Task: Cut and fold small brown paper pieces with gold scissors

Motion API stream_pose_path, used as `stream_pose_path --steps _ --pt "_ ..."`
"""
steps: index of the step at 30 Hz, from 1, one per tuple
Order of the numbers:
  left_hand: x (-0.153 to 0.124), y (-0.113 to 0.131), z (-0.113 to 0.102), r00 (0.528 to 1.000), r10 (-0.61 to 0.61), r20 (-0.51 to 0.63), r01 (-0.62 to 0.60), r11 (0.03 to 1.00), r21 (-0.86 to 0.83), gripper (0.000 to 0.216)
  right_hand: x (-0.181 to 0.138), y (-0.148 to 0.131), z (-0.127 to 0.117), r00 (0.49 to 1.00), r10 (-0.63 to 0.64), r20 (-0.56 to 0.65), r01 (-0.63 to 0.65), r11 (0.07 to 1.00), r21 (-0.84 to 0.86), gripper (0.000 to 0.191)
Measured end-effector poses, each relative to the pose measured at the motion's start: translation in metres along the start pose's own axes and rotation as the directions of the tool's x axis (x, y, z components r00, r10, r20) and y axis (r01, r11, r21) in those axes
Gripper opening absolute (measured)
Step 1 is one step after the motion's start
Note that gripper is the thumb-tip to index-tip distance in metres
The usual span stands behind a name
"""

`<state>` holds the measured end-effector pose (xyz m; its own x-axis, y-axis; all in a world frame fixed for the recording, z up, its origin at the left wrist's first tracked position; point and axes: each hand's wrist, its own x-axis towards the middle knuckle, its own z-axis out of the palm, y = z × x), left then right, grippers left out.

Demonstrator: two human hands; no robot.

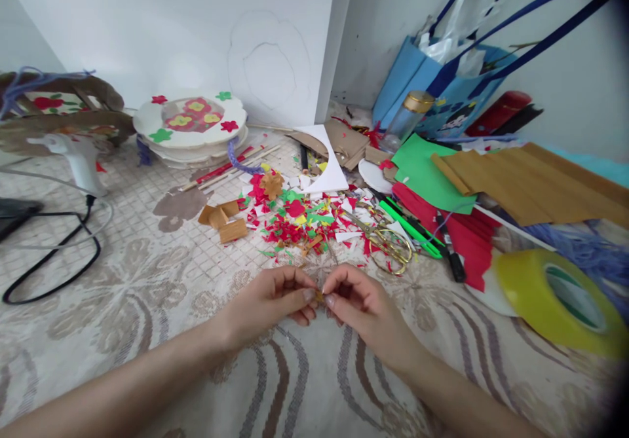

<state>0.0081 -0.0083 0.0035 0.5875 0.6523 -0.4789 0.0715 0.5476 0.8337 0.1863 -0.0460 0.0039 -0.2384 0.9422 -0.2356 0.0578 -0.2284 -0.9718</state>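
Close together over the patterned tablecloth, my left hand (282, 297) and my right hand (358, 304) pinch a small golden-brown paper piece (319, 297) between thumbs and fingertips. Most of that piece is hidden by the fingers. Just beyond them lies a heap of red, green, white and yellow paper scraps (289, 228). A brown paper flower (272, 185) rests on the heap's far side, and folded brown paper pieces (223, 220) lie at its left. Gold-handled scissors (393, 248) lie to the right of the heap.
A decorated round plate-like piece (191, 124) stands at back left, near a white glue gun (73, 160) and its black cable (49, 300). On the right are yellow tape (521, 287), a black marker (452, 255), green paper (427, 173), brown crepe paper (531, 186) and a blue bag (422, 78).
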Motion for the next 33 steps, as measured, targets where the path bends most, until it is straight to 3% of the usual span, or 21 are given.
stream_pose_path --steps 12,19,25,28,33 --pt "0.001 0.000 -0.001 0.999 -0.037 0.038 0.036 0.999 0.026 0.026 -0.002 0.004 0.003 0.994 -0.105 0.008 0.105 0.974 -0.203 0.011" --pt "-0.001 -0.003 -0.003 0.999 0.042 0.004 -0.043 0.996 0.084 0.023 -0.003 -0.003 0.001 1.000 0.002 0.024 -0.001 0.998 -0.069 0.006" --pt "-0.003 0.000 -0.001 0.997 0.071 -0.017 -0.068 0.986 0.155 0.022 -0.001 -0.006 0.001 0.998 0.035 0.055 -0.029 0.994 -0.108 0.014" --pt "-0.002 -0.002 -0.002 0.998 0.068 -0.017 -0.065 0.988 0.142 0.022 -0.001 -0.004 0.001 0.998 0.018 0.064 -0.011 0.995 -0.100 0.005" --pt "-0.001 -0.004 -0.002 0.999 0.041 0.000 -0.041 0.993 0.109 0.024 0.000 0.000 0.000 0.999 -0.022 0.046 0.028 0.993 -0.118 0.015"
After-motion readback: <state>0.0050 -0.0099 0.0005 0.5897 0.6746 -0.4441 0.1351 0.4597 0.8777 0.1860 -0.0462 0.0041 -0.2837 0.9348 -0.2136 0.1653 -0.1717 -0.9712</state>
